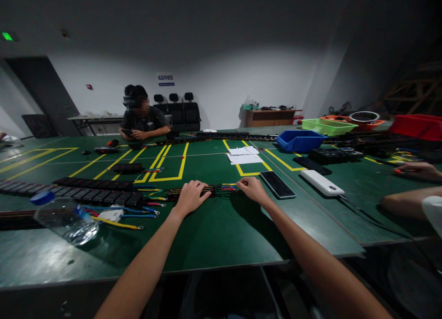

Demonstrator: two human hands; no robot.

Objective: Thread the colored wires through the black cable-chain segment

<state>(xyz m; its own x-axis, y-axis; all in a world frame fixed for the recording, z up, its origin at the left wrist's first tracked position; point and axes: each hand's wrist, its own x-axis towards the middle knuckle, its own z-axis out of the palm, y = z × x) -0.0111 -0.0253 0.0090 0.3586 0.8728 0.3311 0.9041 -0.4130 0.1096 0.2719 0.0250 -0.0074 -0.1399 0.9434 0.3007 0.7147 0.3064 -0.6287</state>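
My left hand (193, 197) lies over a narrow black strip with wires (216, 189), its fingers curled across the far side and its thumb along the near side. At the strip's right end, several coloured wires (228, 187) stick out, blue, red and yellow among them. My right hand (251, 188) is closed in a pinch at the tips of these wires; the exact tip between the fingers is hidden. Just right of that hand a smartphone (278, 184) lies face up. Left of my left hand, wires with ring terminals (133, 226) extend from long black socket strips (100, 195).
A clear water bottle (67, 217) leans at the left front. Papers (244, 155), a blue bin (299, 140), a white power bank (322, 182) with a cable and a dark phone (311, 165) lie rightward. One person (145, 121) sits opposite; another person's hand (417, 171) is at right.
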